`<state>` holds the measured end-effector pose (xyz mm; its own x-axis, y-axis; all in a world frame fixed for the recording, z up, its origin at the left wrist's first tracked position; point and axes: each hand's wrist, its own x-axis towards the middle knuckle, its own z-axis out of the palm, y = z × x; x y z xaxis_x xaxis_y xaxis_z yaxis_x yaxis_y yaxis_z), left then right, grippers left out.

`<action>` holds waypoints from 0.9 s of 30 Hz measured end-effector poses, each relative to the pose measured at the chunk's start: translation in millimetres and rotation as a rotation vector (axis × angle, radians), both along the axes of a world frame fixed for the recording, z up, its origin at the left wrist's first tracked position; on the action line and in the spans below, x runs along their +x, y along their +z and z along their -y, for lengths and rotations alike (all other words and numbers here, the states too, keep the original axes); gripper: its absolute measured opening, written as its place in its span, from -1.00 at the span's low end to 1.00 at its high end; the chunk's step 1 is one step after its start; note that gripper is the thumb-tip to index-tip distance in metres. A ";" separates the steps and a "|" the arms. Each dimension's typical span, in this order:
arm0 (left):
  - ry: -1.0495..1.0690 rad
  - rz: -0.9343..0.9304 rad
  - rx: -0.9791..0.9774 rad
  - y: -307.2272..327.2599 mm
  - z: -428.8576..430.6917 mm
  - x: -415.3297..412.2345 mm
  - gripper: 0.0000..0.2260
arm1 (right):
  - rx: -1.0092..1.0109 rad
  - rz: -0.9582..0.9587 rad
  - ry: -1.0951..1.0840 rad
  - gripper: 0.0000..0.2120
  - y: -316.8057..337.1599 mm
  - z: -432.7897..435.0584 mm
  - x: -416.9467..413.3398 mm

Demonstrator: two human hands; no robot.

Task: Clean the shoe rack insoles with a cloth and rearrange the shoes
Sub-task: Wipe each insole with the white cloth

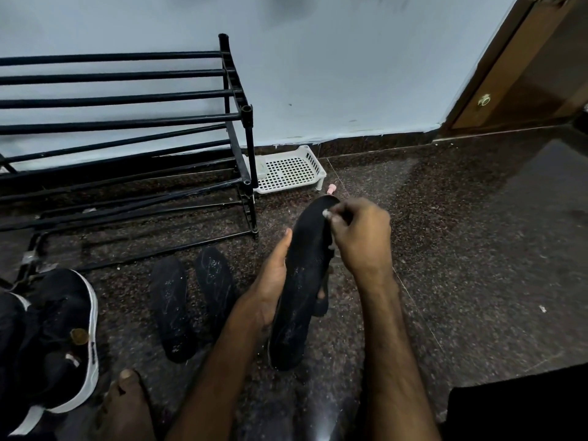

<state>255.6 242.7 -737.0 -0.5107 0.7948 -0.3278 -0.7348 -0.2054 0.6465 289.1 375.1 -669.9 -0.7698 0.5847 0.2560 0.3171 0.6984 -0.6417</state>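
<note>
Nearest, at the left, black sneakers with white soles (63,329) lie on the dark speckled floor (477,249). Ahead, the left hand (273,281) grips the side of a black foam insole (302,281) held tilted above the floor, the right hand (359,237) pinching its toe end with curled fingers; two more black insoles (171,307) lie just left. Beyond stands the black metal-bar shoe rack (127,98), a white perforated plastic tray (313,160) beside it.

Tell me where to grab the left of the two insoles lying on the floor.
Pinch the left insole at its near end, coming from your side, fingers sliding under the rim. It lies flat and thin, and the other floor insole crowds its right edge.
</note>
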 end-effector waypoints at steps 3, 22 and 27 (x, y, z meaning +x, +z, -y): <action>-0.051 -0.010 0.022 2.9 4.9 -2.8 -0.36 | 0.046 -0.127 -0.046 -0.88 7.3 0.5 -6.6; -0.056 0.019 -0.008 21.7 10.7 3.6 -0.39 | -0.024 0.009 0.249 -0.91 1.7 15.6 -5.0; -0.065 0.053 -0.041 16.8 8.4 2.3 -0.39 | -0.015 -0.056 0.042 -0.96 -1.6 -5.9 4.9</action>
